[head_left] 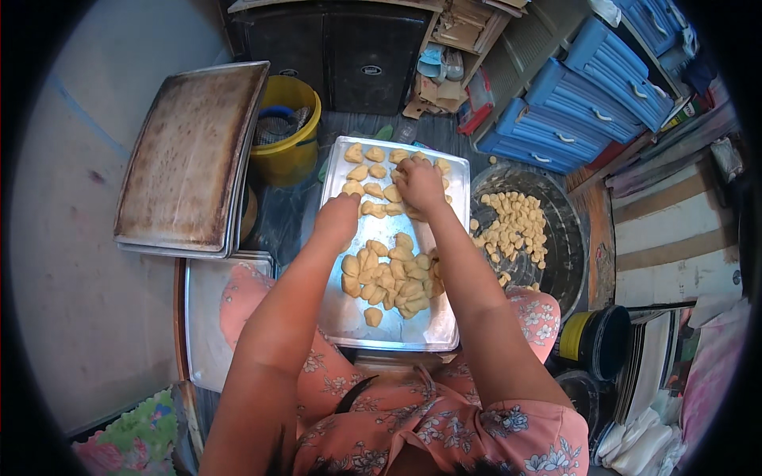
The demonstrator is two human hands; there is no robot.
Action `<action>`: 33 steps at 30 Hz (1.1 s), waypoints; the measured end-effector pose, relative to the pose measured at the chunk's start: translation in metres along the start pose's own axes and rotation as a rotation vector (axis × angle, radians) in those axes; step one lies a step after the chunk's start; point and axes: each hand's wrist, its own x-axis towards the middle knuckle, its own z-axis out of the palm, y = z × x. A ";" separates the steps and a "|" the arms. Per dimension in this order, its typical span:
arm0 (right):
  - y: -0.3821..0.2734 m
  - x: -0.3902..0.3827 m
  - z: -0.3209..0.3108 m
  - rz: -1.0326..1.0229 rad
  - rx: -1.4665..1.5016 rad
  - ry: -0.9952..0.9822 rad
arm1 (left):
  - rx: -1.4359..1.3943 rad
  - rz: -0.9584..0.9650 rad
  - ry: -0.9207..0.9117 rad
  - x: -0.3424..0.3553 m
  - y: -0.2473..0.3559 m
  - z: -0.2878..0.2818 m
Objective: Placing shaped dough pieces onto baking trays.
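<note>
A shiny metal baking tray [341, 320] lies across my lap with pale yellow dough pieces on it. Spaced rows of dough lumps [373, 190] cover its far half, and a loose dough pile [389, 274] sits on the near half. At the tray's left edge my left hand [340, 216] is closed, its fingertips at a dough piece [352, 188]. My right hand [421, 186] reaches over the far right rows with curled fingers closed on a dough piece; the hand partly hides it.
A round dark basin [567, 230] with many small dough pieces [512, 226] stands on the right. Browned baking trays [190, 155] are stacked at left beside a yellow bucket [290, 159]. Blue drawers [583, 103] and black cabinets [369, 47] stand behind; a dark tub [607, 343] is near right.
</note>
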 end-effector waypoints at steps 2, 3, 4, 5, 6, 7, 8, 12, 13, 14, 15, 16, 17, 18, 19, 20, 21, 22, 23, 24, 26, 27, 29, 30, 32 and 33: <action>-0.001 -0.001 -0.002 0.001 -0.005 0.012 | 0.000 0.002 0.000 0.001 0.000 0.001; -0.002 -0.002 -0.003 0.003 -0.004 0.011 | 0.000 0.004 0.003 0.001 0.000 0.001; -0.003 -0.001 -0.005 0.021 -0.017 0.009 | 0.001 0.004 0.003 0.001 0.000 0.001; -0.005 0.000 -0.007 0.039 -0.030 0.007 | -0.012 -0.001 0.002 0.000 0.000 0.001; -0.006 -0.003 -0.009 0.038 -0.029 0.007 | -0.025 -0.005 0.001 0.000 -0.001 0.000; -0.010 -0.007 -0.012 0.019 0.004 0.050 | -0.025 -0.007 0.002 -0.001 0.001 -0.002; -0.014 -0.012 -0.013 0.000 0.038 0.093 | -0.036 -0.037 -0.019 -0.001 0.003 -0.004; -0.014 -0.030 -0.013 -0.157 -0.016 -0.059 | 0.067 -0.010 0.186 -0.003 0.005 0.000; -0.014 -0.030 -0.015 -0.154 -0.015 -0.059 | 0.068 -0.008 0.184 -0.003 0.006 -0.002; -0.015 -0.029 -0.018 -0.120 -0.041 -0.081 | 0.079 0.003 0.160 -0.001 0.007 -0.004; -0.015 -0.029 -0.021 -0.086 -0.066 -0.104 | 0.090 0.014 0.135 -0.001 0.007 -0.006; -0.014 -0.030 -0.021 -0.082 -0.068 -0.101 | 0.090 0.020 0.134 -0.001 0.010 -0.007; -0.015 -0.030 -0.020 -0.110 0.004 -0.098 | 0.068 0.066 0.121 -0.003 0.012 -0.007; -0.016 -0.031 -0.019 -0.138 0.076 -0.094 | 0.046 0.112 0.107 -0.003 0.014 -0.007; -0.016 -0.032 -0.017 -0.134 0.075 -0.090 | 0.047 0.117 0.107 -0.004 0.014 -0.006; -0.016 -0.034 -0.014 -0.181 0.007 -0.138 | 0.065 0.123 0.074 -0.004 0.013 -0.004; -0.016 -0.036 -0.011 -0.226 -0.061 -0.186 | 0.083 0.129 0.041 -0.004 0.013 -0.003; -0.017 -0.038 -0.010 -0.200 -0.067 -0.168 | 0.084 0.135 0.039 -0.005 0.014 -0.003; -0.016 -0.039 -0.010 -0.194 -0.069 -0.165 | 0.094 0.149 0.043 -0.005 0.014 -0.003; -0.015 -0.040 -0.010 -0.160 -0.095 -0.180 | 0.104 0.163 0.047 -0.006 0.015 -0.003; -0.019 -0.043 -0.010 -0.128 -0.120 -0.195 | 0.105 0.179 0.045 -0.008 0.015 -0.004; -0.022 -0.047 -0.008 -0.130 -0.105 -0.116 | 0.104 0.192 0.043 -0.010 0.015 -0.004; -0.029 -0.056 -0.006 -0.139 -0.084 -0.042 | 0.102 0.195 0.051 -0.012 0.013 -0.005; -0.032 -0.061 -0.006 -0.119 -0.090 -0.020 | 0.100 0.200 0.059 -0.013 0.012 -0.007; -0.035 -0.070 -0.008 -0.133 -0.019 0.122 | 0.063 0.121 0.056 -0.009 0.013 -0.015; -0.034 -0.075 -0.011 -0.141 -0.013 0.117 | 0.027 0.051 0.052 -0.005 0.012 -0.018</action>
